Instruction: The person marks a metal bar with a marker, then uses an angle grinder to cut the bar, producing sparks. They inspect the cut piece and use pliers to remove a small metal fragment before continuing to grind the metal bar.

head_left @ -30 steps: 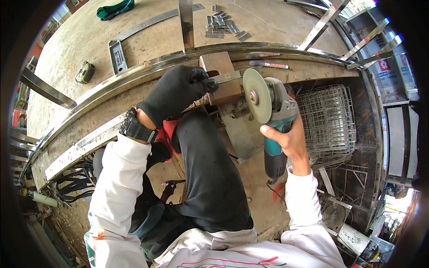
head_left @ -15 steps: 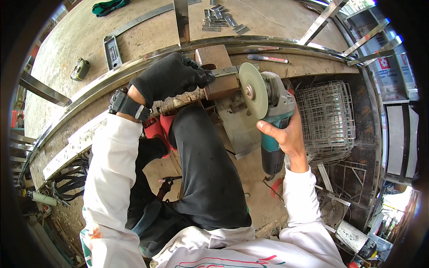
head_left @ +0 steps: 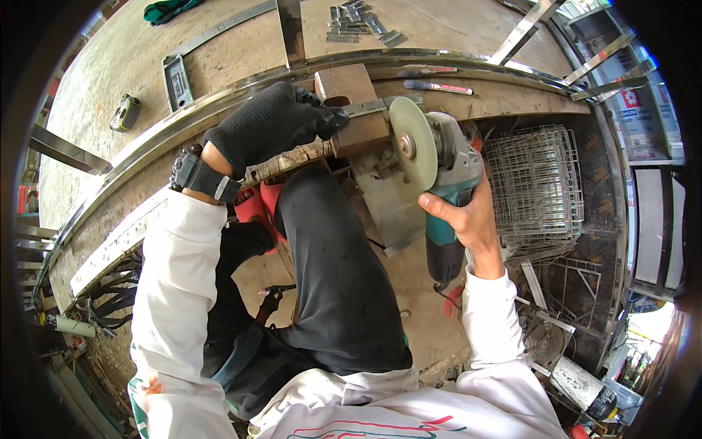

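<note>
My left hand (head_left: pixel 274 124), in a black knitted glove, is closed on one end of a short flat metal bar (head_left: pixel 368 107). The bar lies across a brown steel block (head_left: pixel 363 137) at the bench edge. My bare right hand (head_left: pixel 472 227) wraps round the teal and black body of an angle grinder (head_left: pixel 443 233). Its large pale disc (head_left: pixel 414 150) stands upright, its upper edge by the bar's right end; whether they touch I cannot tell. My left fingertips are partly hidden around the bar.
Behind the block lie two markers (head_left: pixel 437 87) and several small metal pieces (head_left: pixel 358 22). A tape measure (head_left: pixel 125 113) and a level (head_left: pixel 177 82) rest on the wooden bench (head_left: pixel 234 55). Upright metal bars (head_left: pixel 290 31) rise along its rail. Wire mesh (head_left: pixel 534 190) is stacked at right.
The view has shifted slightly. The grinder's disc has come a little nearer to the block and bar. Both hands keep their holds.
</note>
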### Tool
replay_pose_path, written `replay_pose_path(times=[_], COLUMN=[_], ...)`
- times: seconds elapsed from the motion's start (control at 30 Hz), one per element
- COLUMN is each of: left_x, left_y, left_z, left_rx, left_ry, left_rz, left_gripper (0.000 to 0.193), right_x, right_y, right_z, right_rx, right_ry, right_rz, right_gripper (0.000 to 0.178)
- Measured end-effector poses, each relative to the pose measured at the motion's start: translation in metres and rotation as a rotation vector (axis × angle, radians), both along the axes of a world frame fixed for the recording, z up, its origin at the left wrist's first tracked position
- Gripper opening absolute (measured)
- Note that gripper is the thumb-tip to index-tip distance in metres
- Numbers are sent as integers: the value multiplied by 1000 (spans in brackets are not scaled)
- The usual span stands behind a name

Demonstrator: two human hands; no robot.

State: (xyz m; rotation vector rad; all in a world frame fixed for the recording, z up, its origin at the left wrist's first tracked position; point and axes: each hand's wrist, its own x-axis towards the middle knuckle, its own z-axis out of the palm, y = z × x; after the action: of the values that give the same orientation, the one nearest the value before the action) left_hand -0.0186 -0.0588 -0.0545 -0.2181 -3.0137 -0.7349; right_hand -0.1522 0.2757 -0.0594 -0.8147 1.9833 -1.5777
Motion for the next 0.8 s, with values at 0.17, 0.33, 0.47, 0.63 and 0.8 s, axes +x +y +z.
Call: replay_pose_path(times=[0.17, 0.33, 0.47, 0.63, 0.8], left_x=[1, 1, 1, 3, -1], left_y=[1, -3, 3, 0, -2], left_z=[2, 1, 10, 7, 3], left_rx=[-39, -20, -58, -163, 84], left_ry=[-25, -6, -32, -22, -136], left_rz=[21, 8, 9, 16, 96], left_gripper=[28, 30, 33, 33, 33], right_x=[0, -1, 0, 1, 0], right_y=[-3, -3, -3, -4, -3], right_z=[-1, -2, -2, 0, -2], right_rx=[23, 25, 25, 29, 46], right_ry=[12, 16, 7, 4, 30], right_rz=[-2, -2, -10, -8, -6], right_gripper=[100, 101, 101, 101, 100])
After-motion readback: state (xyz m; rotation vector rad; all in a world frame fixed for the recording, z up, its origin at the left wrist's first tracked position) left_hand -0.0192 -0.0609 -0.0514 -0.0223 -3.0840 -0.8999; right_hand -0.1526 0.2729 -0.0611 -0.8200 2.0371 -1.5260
